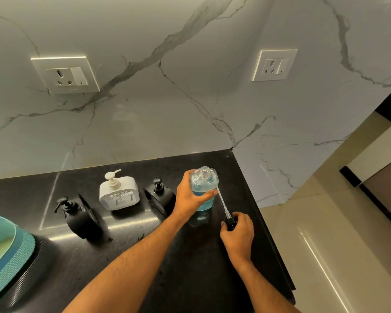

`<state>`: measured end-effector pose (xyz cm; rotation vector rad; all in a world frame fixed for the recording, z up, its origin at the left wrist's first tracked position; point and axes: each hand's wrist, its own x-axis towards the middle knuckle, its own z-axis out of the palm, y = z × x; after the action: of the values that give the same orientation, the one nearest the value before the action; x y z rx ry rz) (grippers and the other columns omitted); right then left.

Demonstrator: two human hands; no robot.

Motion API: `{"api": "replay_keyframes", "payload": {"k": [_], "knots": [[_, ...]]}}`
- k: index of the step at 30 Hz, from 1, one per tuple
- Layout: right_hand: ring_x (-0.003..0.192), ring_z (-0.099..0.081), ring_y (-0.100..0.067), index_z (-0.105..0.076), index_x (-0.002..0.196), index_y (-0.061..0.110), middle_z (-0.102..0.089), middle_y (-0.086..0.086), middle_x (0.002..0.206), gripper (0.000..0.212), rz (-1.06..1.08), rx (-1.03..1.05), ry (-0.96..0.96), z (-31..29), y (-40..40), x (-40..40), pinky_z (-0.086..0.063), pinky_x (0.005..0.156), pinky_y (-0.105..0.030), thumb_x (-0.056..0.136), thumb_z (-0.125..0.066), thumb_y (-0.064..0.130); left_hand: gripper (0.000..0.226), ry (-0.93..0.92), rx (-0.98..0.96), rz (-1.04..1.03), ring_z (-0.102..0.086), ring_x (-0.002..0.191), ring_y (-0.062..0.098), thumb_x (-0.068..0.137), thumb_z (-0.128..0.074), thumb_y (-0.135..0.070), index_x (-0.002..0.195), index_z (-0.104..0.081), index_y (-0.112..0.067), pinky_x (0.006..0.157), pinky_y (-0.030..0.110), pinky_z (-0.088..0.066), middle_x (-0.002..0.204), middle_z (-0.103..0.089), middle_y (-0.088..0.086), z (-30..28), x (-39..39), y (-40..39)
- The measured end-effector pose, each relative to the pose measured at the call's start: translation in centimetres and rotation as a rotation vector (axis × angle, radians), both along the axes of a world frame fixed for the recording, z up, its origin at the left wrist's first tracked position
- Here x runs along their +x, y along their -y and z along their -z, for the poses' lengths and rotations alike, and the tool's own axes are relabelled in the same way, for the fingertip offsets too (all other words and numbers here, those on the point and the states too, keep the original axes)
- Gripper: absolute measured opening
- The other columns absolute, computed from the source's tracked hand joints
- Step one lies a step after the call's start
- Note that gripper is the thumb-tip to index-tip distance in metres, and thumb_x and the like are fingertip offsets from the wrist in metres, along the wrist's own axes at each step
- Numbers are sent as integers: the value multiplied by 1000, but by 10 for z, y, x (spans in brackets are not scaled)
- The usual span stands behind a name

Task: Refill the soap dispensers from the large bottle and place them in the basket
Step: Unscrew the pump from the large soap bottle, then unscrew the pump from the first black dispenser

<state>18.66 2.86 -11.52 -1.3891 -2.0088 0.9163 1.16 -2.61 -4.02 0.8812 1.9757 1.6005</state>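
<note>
Here the left hand (pixel 191 196) curls its fingers round the clear, uncapped bottle (pixel 203 188) of blue soap standing on the black counter (pixel 127 251) below a marble wall (pixel 167 98), while the right hand (pixel 237 231), just beside it, pinches the black pump head (pixel 230 221), its tube touching the bottle.

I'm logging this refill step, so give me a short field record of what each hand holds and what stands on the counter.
left hand: grips the clear bottle, upright, cap off, part full of blue liquid
right hand: holds the pump top, its tube resting against the bottle
counter: black, with one white dispenser and two black dispensers
basket: blue-green, at left edge; no dispenser visible in it
</note>
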Motion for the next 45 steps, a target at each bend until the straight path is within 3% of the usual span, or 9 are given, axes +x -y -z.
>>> {"api": "replay_keyframes", "payload": {"k": [9, 15, 21, 28, 32, 38, 45], "knots": [[99, -56, -10, -62, 112, 17, -55, 8, 104, 39, -5, 18, 34, 1, -1, 0, -55, 89, -30, 80, -83, 16, 71, 1, -32, -9, -59, 114, -14, 73, -95, -32, 127, -49, -34, 85, 6, -51, 121, -62, -19, -1, 2, 0], [100, -57, -11, -62, 111, 18, -56, 7, 104, 36, -17, 13, 56, -2, -2, -1, -56, 88, -29, 81, -82, 17, 73, -5, -53, -21, -55, 112, -20, 73, -94, -33, 128, -47, -35, 83, 2, -48, 120, -59, -23, -1, 3, -1], [100, -58, -13, -62, 112, 16, -55, 6, 103, 40, -20, 4, 71, -5, -2, -1, -55, 86, -28, 79, -84, 20, 80, -27, -28, -32, -55, 116, -14, 68, -97, -37, 129, -45, -36, 86, 7, -50, 123, -58, -21, -5, 4, 4], [114, -56, -18, -56, 132, 9, -57, -2, 119, 63, 37, 2, 71, -17, 1, 2, -46, 92, -26, 79, -85, 25, 88, -69, 16, -59, -56, 126, 2, 67, -97, -42, 137, -44, -31, 102, 19, -51, 133, -56, -15, -4, 8, 18], [122, -53, -22, -52, 138, 9, -55, -5, 130, 70, 70, 82, 20, -31, 4, 5, -47, 99, -34, 79, -85, 28, 95, -98, 7, -86, -51, 131, 1, 69, -95, -42, 145, -39, -30, 106, 14, -44, 142, -52, -15, -3, 14, 32], [117, -55, -16, -55, 134, 14, -57, -1, 126, 64, 37, 205, -116, -55, 21, 1, -51, 92, -30, 79, -85, 29, 94, -106, 12, -92, -45, 133, -9, 72, -94, -40, 148, -40, -24, 105, 3, -36, 144, -51, -14, -7, 22, 58], [114, -58, -10, -58, 127, 15, -58, 5, 119, 58, -187, 290, -242, -72, 66, -28, -53, 94, -26, 77, -86, 24, 80, -149, 24, -125, -49, 132, -7, 75, -92, -38, 140, -46, -32, 107, 9, -39, 138, -55, -20, -10, 24, 104]]}}
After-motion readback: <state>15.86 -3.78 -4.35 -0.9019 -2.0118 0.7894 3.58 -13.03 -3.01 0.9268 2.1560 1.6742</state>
